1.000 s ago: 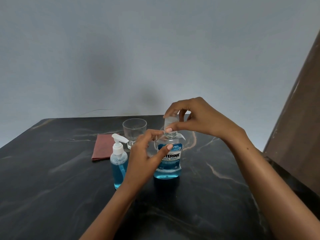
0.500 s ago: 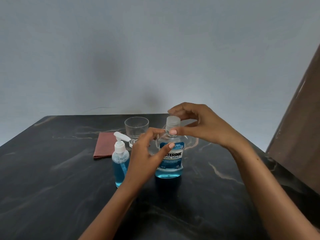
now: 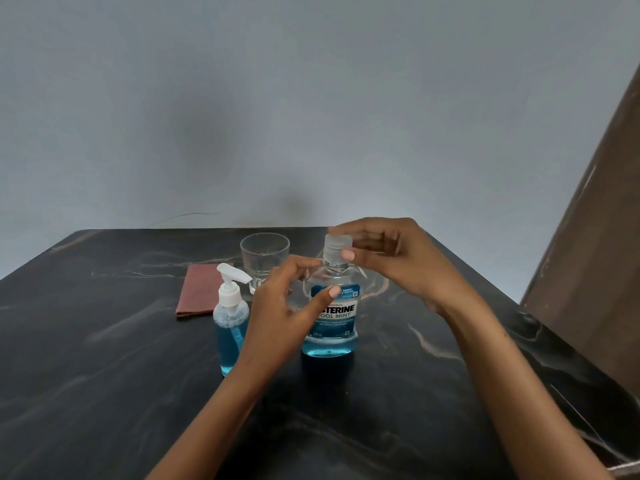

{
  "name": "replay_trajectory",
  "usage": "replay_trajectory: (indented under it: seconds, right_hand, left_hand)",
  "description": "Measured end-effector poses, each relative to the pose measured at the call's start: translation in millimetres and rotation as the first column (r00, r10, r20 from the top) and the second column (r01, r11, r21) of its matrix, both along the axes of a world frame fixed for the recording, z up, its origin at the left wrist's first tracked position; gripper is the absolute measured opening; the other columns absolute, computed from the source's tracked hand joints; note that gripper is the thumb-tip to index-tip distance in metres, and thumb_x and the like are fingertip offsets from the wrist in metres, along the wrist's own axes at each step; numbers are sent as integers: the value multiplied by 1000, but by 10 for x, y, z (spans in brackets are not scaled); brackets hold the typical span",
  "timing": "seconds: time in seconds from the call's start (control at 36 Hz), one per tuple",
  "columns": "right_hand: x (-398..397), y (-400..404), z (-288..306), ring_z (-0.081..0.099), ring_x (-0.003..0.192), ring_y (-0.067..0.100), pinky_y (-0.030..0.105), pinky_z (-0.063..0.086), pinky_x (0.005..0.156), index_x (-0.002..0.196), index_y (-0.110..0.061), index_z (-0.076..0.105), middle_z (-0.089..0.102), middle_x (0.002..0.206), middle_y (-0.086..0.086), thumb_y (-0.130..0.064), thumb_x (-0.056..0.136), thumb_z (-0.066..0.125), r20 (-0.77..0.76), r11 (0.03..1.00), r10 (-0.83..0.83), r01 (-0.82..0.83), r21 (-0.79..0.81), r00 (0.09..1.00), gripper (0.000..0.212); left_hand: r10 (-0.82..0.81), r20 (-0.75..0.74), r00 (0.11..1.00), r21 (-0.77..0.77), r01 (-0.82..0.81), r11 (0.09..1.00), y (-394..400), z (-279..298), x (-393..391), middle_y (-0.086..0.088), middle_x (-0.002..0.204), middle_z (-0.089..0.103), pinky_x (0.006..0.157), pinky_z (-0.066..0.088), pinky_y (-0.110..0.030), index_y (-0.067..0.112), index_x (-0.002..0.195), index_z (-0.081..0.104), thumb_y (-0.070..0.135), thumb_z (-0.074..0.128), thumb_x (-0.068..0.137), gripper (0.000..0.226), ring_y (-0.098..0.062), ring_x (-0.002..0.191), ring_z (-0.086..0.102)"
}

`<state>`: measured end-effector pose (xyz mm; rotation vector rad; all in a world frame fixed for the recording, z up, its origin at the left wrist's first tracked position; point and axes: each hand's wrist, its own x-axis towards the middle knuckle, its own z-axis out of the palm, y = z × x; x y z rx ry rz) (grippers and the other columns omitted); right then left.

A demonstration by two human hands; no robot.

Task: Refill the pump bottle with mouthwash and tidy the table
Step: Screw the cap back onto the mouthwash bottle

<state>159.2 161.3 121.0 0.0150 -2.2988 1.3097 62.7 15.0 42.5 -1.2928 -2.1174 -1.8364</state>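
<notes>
A clear mouthwash bottle [image 3: 334,336] with a blue label stands upright mid-table, a low layer of blue liquid at its bottom. My left hand [image 3: 282,313] wraps its left side, thumb on the label. My right hand [image 3: 398,261] pinches the clear ribbed cap [image 3: 336,250], which sits on the bottle's neck. Just left stands the pump bottle [image 3: 231,320], white pump on top, blue liquid filling most of it, foam near the shoulder.
An empty clear glass [image 3: 265,258] stands behind the pump bottle. A folded reddish-brown cloth [image 3: 197,289] lies flat to the left of it. The black marbled table [image 3: 86,358] ends at the grey wall; a brown panel [image 3: 602,237] rises at the right.
My right hand has brought the cap down from just above the neck onto it and keeps gripping it. My left hand stays on the bottle.
</notes>
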Motion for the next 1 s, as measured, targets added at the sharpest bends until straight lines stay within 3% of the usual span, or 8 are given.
replay_trajectory:
  seconds: [0.14,0.33,0.5,0.64,0.75,0.83,0.92,1.0]
  right_hand:
    - [-28,-18,-36,69,99,11,28,54,92,108,-8,68,73,105,3,-7,81,71,-47,999,-43,45,22,998,26]
    - [41,-42,-172,66,101,1,22,56,84,105,-23,69,72,104,-11,-16,83,71,-166,986,-154,163,42,974,23]
    - [198,-96,-307,66,89,0,9,50,67,98,-21,69,70,93,-10,-20,83,71,-411,919,-380,390,-63,829,15]
    - [344,-141,-418,66,85,4,16,52,65,92,-23,69,70,89,-11,-16,84,70,-444,891,-442,439,-116,779,11]
    - [417,-175,-482,67,85,6,20,54,67,92,-22,69,70,89,-9,-15,85,68,-432,894,-437,433,-114,789,10]
    - [433,-197,-506,68,87,10,27,57,70,93,-21,70,71,88,-9,-15,86,68,-418,893,-437,438,-99,796,9]
    - [434,-222,-513,68,85,9,30,58,70,94,-19,70,71,88,-10,-15,86,67,-416,899,-424,429,-86,805,9]
    - [419,-256,-517,68,85,10,25,55,66,94,-19,70,71,89,-7,-14,87,67,-423,911,-400,403,-85,813,9]
  left_hand:
    - [0,-6,1000,11,0,1000,2,11,5,13,114,65,87,48,-20,28,109,58,50,62,73,42,-3,109,59]
    - [19,-34,999,34,-18,999,23,12,18,19,108,64,81,46,-11,27,105,59,53,63,71,43,3,105,59]
    - [26,-106,994,8,-25,1000,127,39,44,13,101,67,75,48,-10,21,95,60,41,74,75,31,0,100,61]
    - [2,-136,991,9,0,1000,337,76,127,4,96,69,79,51,-29,18,95,61,40,77,73,35,-11,96,63]
    - [-14,-121,993,64,22,998,531,65,247,0,91,68,70,46,-19,14,96,62,37,77,74,34,-11,90,63]
    - [3,-97,995,98,6,995,635,29,306,1,98,70,72,49,-20,13,104,63,29,75,77,34,-10,92,64]
    - [-7,-65,998,69,12,998,623,7,343,0,120,66,85,50,-17,17,129,54,30,74,78,57,-7,110,60]
    - [6,-91,996,9,-5,1000,462,7,360,-1,137,56,99,45,-27,17,141,42,31,72,80,69,-10,123,52]
